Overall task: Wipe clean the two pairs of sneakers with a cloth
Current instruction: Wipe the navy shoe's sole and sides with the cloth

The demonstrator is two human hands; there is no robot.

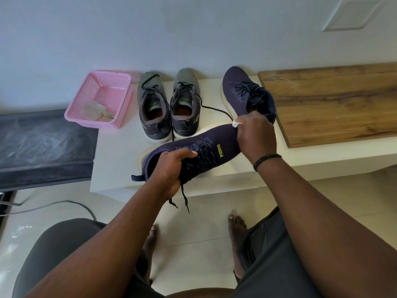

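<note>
Navy Puma sneaker (pixel 193 153), near the grey pair (pixel 169 104), sits gripped in my left hand (pixel 169 168) while my right hand (pixel 255 134) pinches the white cloth (pixel 236 124) at its toe, wiping; next, probably the sole.

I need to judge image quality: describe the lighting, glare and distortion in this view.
Head view: soft, even daylight with faint shadows under the grey sneakers; glare patches on the glossy floor tiles at lower left; wide-angle bending curves the white ledge and stretches the forearms; the held navy sneaker stays sharp.
</note>
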